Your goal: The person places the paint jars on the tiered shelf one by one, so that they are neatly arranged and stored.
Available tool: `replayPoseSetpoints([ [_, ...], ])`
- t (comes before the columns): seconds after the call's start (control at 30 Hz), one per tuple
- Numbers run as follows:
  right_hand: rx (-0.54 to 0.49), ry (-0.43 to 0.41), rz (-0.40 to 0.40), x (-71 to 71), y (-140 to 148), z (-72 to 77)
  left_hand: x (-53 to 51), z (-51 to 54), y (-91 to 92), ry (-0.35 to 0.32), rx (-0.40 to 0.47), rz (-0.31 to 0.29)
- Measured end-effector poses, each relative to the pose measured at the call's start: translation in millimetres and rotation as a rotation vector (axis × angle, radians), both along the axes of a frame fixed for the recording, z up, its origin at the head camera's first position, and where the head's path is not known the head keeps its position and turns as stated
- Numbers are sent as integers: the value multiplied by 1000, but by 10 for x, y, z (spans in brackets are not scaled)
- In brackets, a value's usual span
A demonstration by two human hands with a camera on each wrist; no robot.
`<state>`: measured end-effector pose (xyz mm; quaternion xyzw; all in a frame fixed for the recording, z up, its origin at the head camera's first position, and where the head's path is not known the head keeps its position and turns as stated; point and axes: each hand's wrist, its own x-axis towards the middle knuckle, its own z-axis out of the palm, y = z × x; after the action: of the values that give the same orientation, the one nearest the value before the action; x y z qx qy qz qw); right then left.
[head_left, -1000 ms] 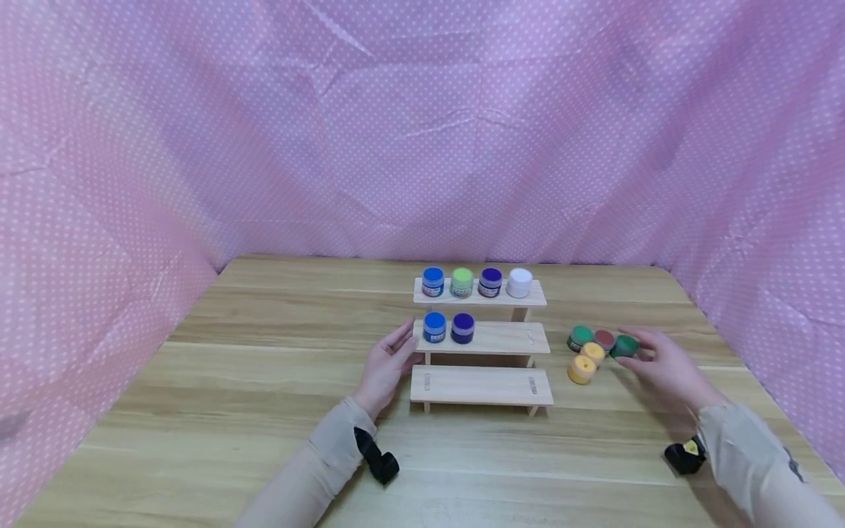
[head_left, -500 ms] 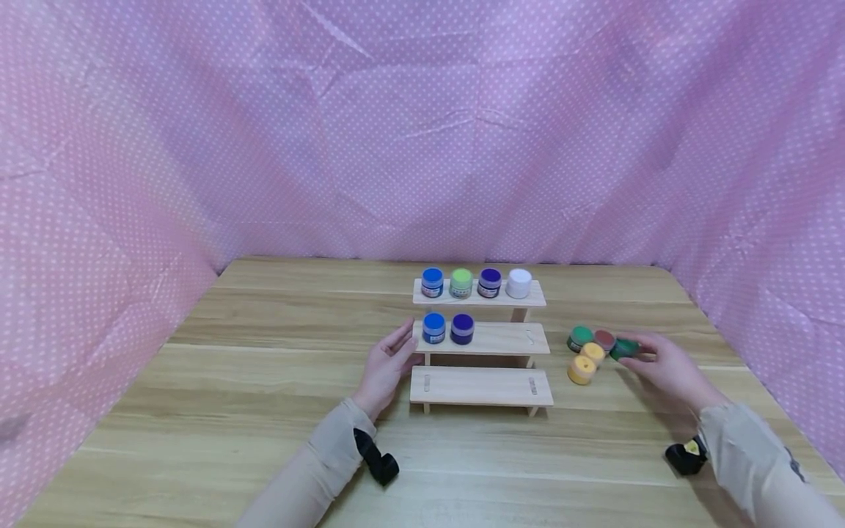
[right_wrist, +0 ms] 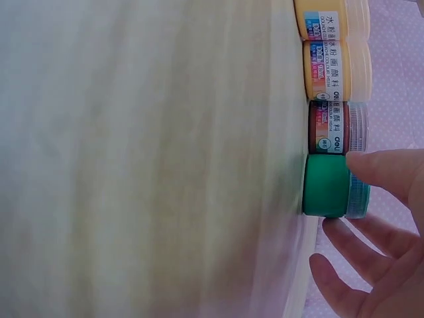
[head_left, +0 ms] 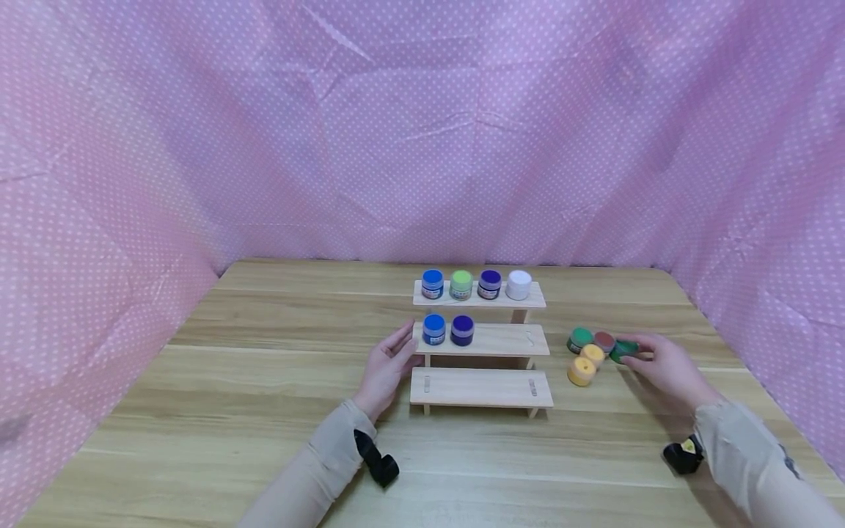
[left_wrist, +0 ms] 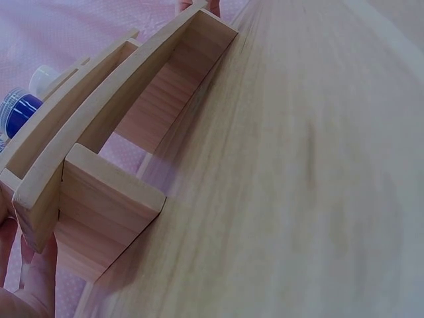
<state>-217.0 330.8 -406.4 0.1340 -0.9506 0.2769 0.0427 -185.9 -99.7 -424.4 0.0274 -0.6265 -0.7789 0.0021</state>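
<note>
My left hand (head_left: pixel 385 372) grips the left end of the middle wooden shelf (head_left: pixel 502 339), which bears a blue jar (head_left: pixel 433 330) and a purple jar (head_left: pixel 463 331). In the right wrist view my right hand (right_wrist: pixel 384 232) pinches the lid of a green jar (right_wrist: pixel 326 185) between thumb and fingers. That jar stands on the table against a dark red jar (right_wrist: pixel 327 127), with two yellow jars (right_wrist: pixel 326 71) beyond. Another green jar (head_left: pixel 579 339) sits left of the red one in the head view.
On the back shelf (head_left: pixel 480 301) stand a blue jar (head_left: pixel 432 284), a light green jar (head_left: pixel 461 285), a purple jar (head_left: pixel 490 284) and a white jar (head_left: pixel 518 285). The low front shelf (head_left: pixel 480 386) bears no jars. Pink dotted cloth (head_left: pixel 422 132) surrounds the wooden table (head_left: pixel 264 367).
The green jar at my right hand has turned slightly within the fingers, its lid shifting a little. My left hand and the jars on the shelves have kept their places.
</note>
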Motion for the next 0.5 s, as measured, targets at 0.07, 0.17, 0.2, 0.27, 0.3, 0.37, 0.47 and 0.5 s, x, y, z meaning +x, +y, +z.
replayPoseSetpoints([
  [0.07, 4, -1, -4, -4, 6, -5, 0, -3, 2, -1, 1, 1],
  [0.17, 4, -9, -12, 0, 11, 1, -5, -8, 3, 0, 5, -2],
  [0.2, 3, -12, -14, 2, 13, 4, -7, -8, 3, 1, 10, -3],
  [0.27, 1, -22, -21, 6, 15, 8, -12, -11, 1, 7, 9, -9],
  [0.3, 0, -28, -23, 8, 16, 9, -14, -10, 1, 6, 12, -11],
  [0.37, 3, -32, -28, 11, 18, 7, -12, -9, -1, 3, 14, -13],
  [0.47, 8, -23, -33, 22, 23, 3, -11, -11, -3, 0, 7, -16],
  [0.5, 9, -17, -34, 28, 24, 1, -10, -10, -3, -4, 5, -16],
])
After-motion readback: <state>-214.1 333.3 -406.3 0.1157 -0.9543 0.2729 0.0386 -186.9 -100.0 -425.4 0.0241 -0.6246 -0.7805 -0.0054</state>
